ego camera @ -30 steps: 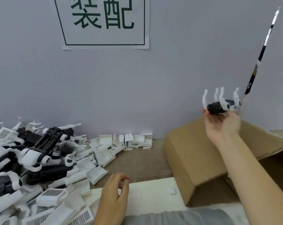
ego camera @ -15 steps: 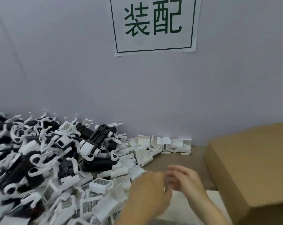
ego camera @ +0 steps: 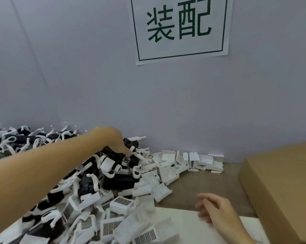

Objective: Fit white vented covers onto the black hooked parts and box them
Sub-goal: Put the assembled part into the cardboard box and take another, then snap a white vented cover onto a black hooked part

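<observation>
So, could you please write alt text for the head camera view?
A person's left hand reaches into a pile of black hooked parts and grasps one, while the right hand hovers open over the table. White vented covers lie in front, a cardboard box at right.

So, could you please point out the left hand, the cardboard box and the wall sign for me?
left hand [ego camera: 116,140]: head view, on the back of the hand.
cardboard box [ego camera: 280,175]: head view, on its flat top panel.
wall sign [ego camera: 180,27]: head view, on the white paper between the green characters.
</observation>
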A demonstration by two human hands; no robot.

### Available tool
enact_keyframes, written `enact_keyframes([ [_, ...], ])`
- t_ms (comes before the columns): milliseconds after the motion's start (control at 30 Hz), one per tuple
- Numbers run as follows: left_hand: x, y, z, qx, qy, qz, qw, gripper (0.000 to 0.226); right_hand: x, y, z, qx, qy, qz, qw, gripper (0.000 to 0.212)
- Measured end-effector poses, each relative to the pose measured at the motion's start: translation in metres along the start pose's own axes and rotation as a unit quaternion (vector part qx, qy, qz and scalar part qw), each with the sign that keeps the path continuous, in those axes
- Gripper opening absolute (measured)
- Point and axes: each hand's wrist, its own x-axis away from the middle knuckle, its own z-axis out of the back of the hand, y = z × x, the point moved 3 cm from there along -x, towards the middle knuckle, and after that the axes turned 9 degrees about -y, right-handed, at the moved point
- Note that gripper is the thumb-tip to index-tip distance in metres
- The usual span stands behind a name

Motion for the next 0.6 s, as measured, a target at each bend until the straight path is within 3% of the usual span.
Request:
enact_keyframes([
  [67,-0.003,0.011,-0.018,0.040,0.027,-0.027,0.998,0.066,0.001,-0.001,0.000,-0.001,-0.003,0.001,1.000,0.029],
  [133,-0.004,0.018,-0.035,0.060,0.121,-0.018,0.991,0.034,0.001,0.000,0.001,0.000,-0.006,0.002,1.000,0.030],
  [200,0.001,0.022,-0.045,0.085,0.191,0.008,0.978,0.020,0.001,0.001,0.001,0.004,-0.008,0.003,1.000,0.031],
  [400,0.050,0.040,-0.029,0.131,0.319,0.021,0.938,0.034,0.001,-0.001,0.002,0.012,-0.015,0.023,1.000,0.029],
  [500,0.085,0.068,-0.018,0.234,0.327,-0.073,0.913,0.037,0.004,-0.004,0.002,0.021,-0.021,0.039,0.999,0.028],
  [600,0.108,0.109,-0.029,0.309,0.271,-0.177,0.894,0.040,0.002,-0.010,0.006,-0.068,-0.004,0.063,0.996,0.025],
])
